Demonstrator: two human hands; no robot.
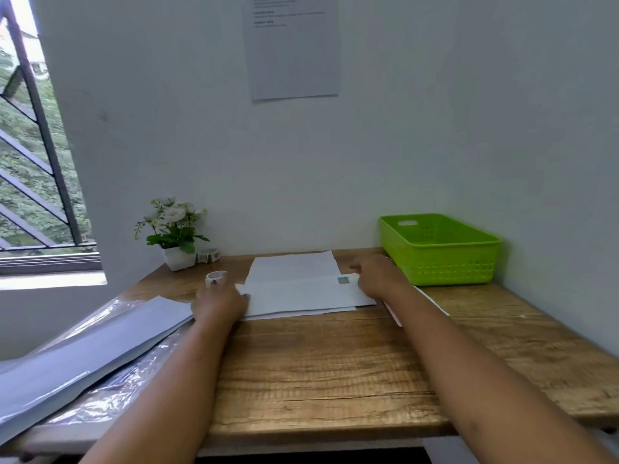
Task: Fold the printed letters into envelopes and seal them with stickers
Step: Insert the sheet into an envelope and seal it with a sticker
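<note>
A white envelope (301, 293) lies across the wooden desk (335, 363), on top of a printed sheet (294, 266). A small green sticker (342, 280) sits near the envelope's right end. My left hand (221, 301) rests flat on the envelope's left end. My right hand (378, 277) presses down at the right end, beside the sticker. A roll of sticker tape (215, 277) stands just behind my left hand. A second roll (208, 255) sits by the plant pot.
A green plastic basket (438, 249) stands at the back right against the wall. A potted white flower (176, 231) is at the back left. A stack of envelopes in clear plastic wrap (87, 356) covers the desk's left side. Another paper edge (432, 304) shows under my right forearm.
</note>
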